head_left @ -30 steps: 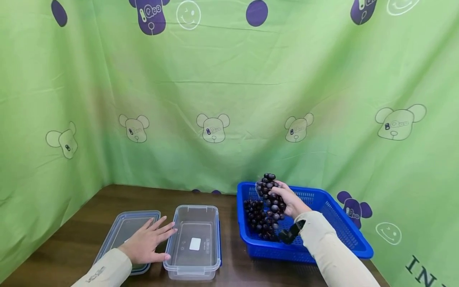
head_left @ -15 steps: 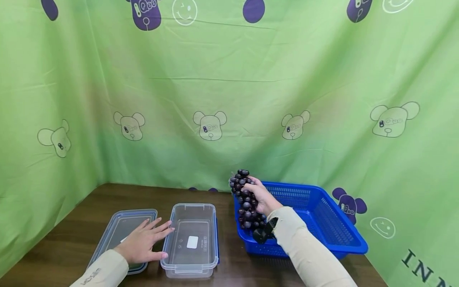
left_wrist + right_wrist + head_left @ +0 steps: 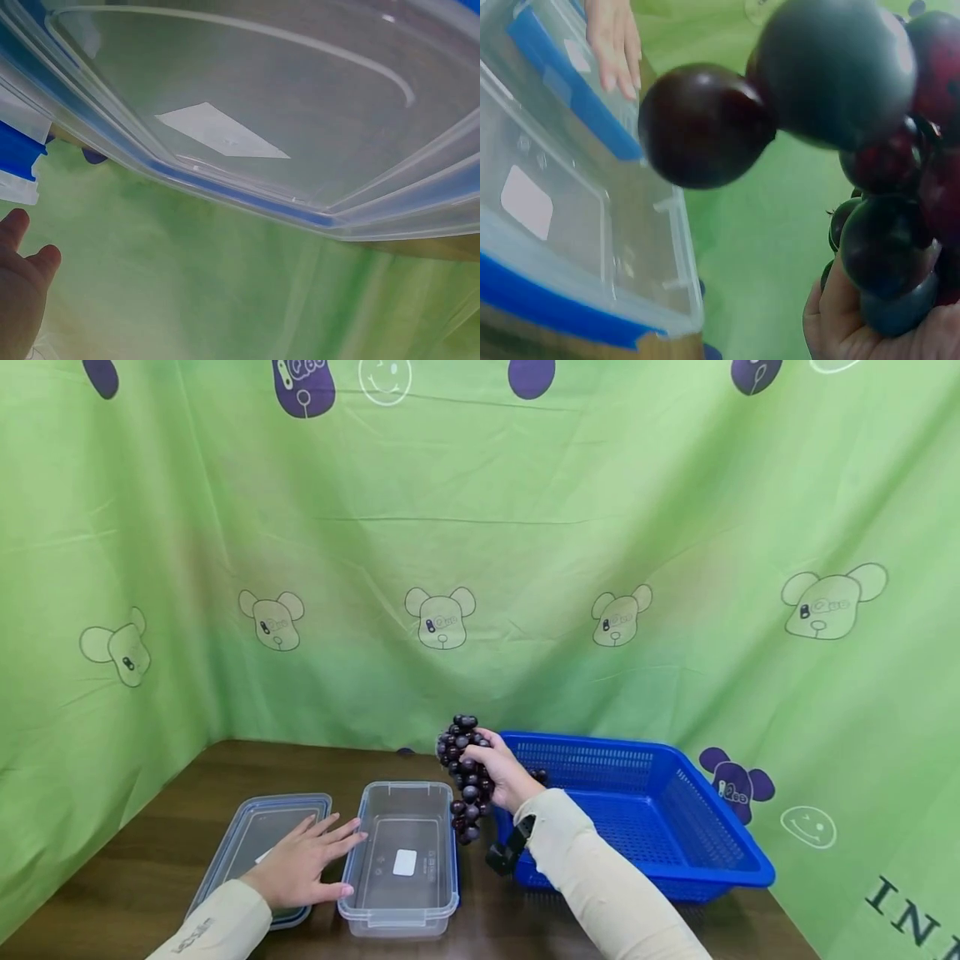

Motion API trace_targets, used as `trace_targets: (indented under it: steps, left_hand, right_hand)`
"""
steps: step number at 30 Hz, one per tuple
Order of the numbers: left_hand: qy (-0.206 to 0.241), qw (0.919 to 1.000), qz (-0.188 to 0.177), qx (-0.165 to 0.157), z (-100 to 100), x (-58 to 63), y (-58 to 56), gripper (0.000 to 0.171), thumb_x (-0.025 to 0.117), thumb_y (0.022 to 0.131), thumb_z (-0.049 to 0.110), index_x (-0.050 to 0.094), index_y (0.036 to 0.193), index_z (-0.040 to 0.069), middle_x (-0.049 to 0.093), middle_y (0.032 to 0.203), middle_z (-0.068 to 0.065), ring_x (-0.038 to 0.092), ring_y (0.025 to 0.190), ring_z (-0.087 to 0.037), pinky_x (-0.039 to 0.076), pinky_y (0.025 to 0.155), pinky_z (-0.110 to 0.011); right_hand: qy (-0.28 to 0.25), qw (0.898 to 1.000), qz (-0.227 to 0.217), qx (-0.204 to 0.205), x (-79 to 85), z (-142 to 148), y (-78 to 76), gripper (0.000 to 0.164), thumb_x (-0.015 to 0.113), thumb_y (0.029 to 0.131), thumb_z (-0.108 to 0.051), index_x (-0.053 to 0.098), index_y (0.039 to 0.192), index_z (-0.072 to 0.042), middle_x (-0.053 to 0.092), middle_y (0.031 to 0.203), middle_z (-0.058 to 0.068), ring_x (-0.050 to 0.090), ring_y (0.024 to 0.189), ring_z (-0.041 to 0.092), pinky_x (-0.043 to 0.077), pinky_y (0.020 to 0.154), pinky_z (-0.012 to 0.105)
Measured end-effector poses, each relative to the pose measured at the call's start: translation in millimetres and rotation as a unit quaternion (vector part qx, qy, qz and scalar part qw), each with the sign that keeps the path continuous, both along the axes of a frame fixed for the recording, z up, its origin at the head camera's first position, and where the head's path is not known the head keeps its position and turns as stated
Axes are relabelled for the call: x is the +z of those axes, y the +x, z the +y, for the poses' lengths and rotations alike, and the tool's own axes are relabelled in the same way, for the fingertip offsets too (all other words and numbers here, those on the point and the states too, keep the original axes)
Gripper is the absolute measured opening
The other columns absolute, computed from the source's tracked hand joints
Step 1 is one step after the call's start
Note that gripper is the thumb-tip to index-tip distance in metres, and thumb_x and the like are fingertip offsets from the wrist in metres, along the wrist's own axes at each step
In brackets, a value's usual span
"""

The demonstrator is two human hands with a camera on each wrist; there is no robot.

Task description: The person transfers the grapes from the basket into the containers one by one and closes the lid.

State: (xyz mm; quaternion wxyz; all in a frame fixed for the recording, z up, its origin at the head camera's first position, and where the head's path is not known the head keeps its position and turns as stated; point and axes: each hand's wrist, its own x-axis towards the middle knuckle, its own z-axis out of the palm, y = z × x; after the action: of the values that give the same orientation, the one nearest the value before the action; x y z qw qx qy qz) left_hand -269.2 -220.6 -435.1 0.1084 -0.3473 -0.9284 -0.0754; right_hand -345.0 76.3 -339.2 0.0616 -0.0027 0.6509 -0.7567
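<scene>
In the head view my right hand grips a bunch of dark purple grapes between the plastic box and the blue basket. The bunch hangs down close by the box's right rim. Seen from the right wrist, the grapes fill the right side, with fingers curled behind them. My left hand lies with spread, straight fingers, its fingertips at the left rim of the clear plastic box. A white label shows on the box floor. Below the left hand is a clear lid with a blue seal, partly hidden by that hand.
The blue perforated basket stands at the right, with a few more grapes showing behind my right wrist. The brown table ends against a green patterned cloth at the back and sides.
My right hand has carried the grape bunch left, out of the basket and toward the box. The left hand has stayed by the box's left rim.
</scene>
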Motion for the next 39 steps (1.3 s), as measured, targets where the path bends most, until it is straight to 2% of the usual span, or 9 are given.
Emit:
trace_targets:
  steps: [4,10,14,18,22,26,32,39]
  left_hand:
    - [-0.002,1.0,-0.007,0.002,0.2,0.8,0.8,0.066,0.059,0.088,0.052,0.052,0.138,0.009,0.047,0.143,-0.012,0.044,0.126,-0.045,0.033,0.098,-0.066]
    - [-0.001,1.0,-0.008,0.0,-0.6,0.4,-1.2,0.065,0.059,0.088,0.051,0.052,0.138,0.009,0.048,0.142,-0.012,0.046,0.124,-0.046,0.033,0.097,-0.067]
    - [0.002,0.9999,-0.016,-0.001,-2.8,-1.1,-0.1,0.066,0.058,0.088,0.051,0.052,0.138,0.008,0.048,0.142,-0.013,0.045,0.124,-0.046,0.032,0.097,-0.068]
    - [-0.003,0.9999,-0.014,0.006,-2.8,1.3,-0.1,0.066,0.059,0.088,0.051,0.052,0.138,0.009,0.047,0.143,-0.013,0.046,0.125,-0.044,0.031,0.099,-0.067]
    - [-0.019,0.9998,-0.01,0.006,0.2,6.4,-0.9,0.066,0.057,0.089,0.053,0.053,0.138,0.009,0.047,0.143,-0.012,0.046,0.124,-0.044,0.031,0.1,-0.065]
    - [-0.021,0.9996,-0.015,0.006,0.4,7.3,-0.8,0.067,0.057,0.089,0.054,0.053,0.138,0.009,0.047,0.143,-0.013,0.046,0.124,-0.044,0.032,0.1,-0.065]
    - [-0.01,0.9999,0.004,-0.003,-2.5,3.0,-3.7,0.066,0.059,0.088,0.054,0.054,0.136,0.009,0.049,0.141,-0.013,0.048,0.122,-0.044,0.033,0.098,-0.065]
    - [-0.012,0.9998,-0.012,-0.005,-0.8,6.4,-2.9,0.066,0.059,0.088,0.052,0.053,0.137,0.009,0.048,0.142,-0.012,0.047,0.123,-0.044,0.033,0.098,-0.065]
  right_hand:
    - [-0.007,1.0,0.003,0.002,-5.0,-17.0,1.4,0.065,0.054,0.076,0.004,0.036,0.138,-0.004,0.044,0.131,0.021,0.053,0.087,0.021,0.047,0.068,0.029]
    - [-0.03,1.0,0.01,0.002,-11.9,-40.7,4.6,0.067,0.055,0.074,0.005,0.037,0.137,-0.004,0.046,0.129,0.02,0.053,0.084,0.02,0.047,0.066,0.028]
    - [-0.034,0.999,0.035,-0.002,-17.0,-56.2,8.9,0.072,0.055,0.07,0.005,0.037,0.138,-0.005,0.044,0.13,0.02,0.052,0.084,0.021,0.047,0.066,0.03]
    - [-0.04,0.996,0.071,-0.019,-20.9,-67.2,12.6,0.074,0.056,0.069,0.006,0.036,0.139,-0.006,0.042,0.132,0.022,0.052,0.094,0.026,0.048,0.071,0.033]
    - [-0.034,0.994,0.087,-0.054,-27.0,-71.6,15.0,0.074,0.057,0.069,0.007,0.037,0.139,-0.007,0.043,0.132,0.024,0.049,0.108,0.032,0.048,0.079,0.039]
    - [-0.034,0.993,0.087,-0.078,-35.3,-75.1,17.4,0.074,0.056,0.069,0.007,0.035,0.139,-0.007,0.042,0.132,0.024,0.047,0.112,0.035,0.047,0.083,0.042]
    - [-0.043,0.991,0.089,-0.094,-46.6,-80.3,25.7,0.074,0.056,0.067,0.007,0.036,0.137,-0.006,0.045,0.13,0.024,0.05,0.109,0.034,0.047,0.082,0.04]
    - [-0.028,0.994,0.066,-0.079,-57.0,-85.4,36.0,0.072,0.057,0.067,0.006,0.037,0.135,-0.004,0.043,0.13,0.023,0.049,0.108,0.034,0.047,0.08,0.041]
